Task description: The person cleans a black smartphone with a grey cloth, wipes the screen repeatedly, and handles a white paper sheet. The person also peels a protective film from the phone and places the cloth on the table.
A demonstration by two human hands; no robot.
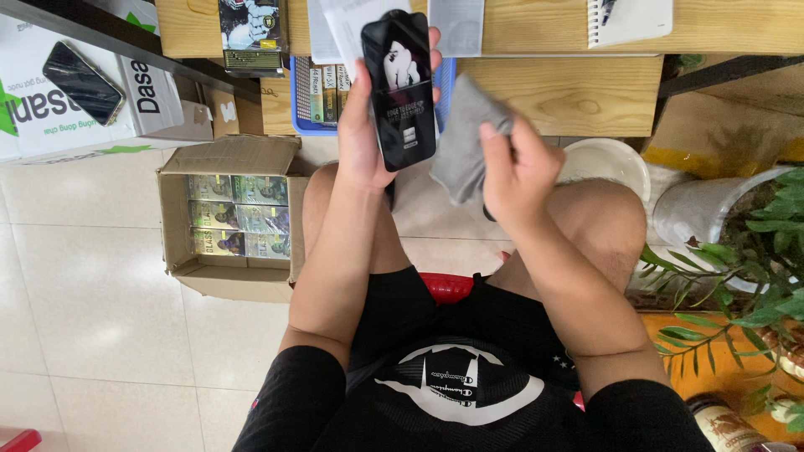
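Glossy black glass protector (pixel 400 88), matt grey cloth (pixel 462 142)

Colour-wise: the phone-shaped glass sheet (pixel 400 88) is glossy black with small white print on it, and the cloth (pixel 463 138) next to it is plain mid-grey. Desk (pixel 578 92) is pale wood with visible grain, floor tiles (pixel 92 276) are off-white. The brown cardboard box (pixel 230 218) is stuffed with greenish illustrated packs. Blue basket (pixel 306 125) under the desk, red stool (pixel 446 286), black shorts (pixel 452 368) with a white logo, and a green leafy plant (pixel 754 285).
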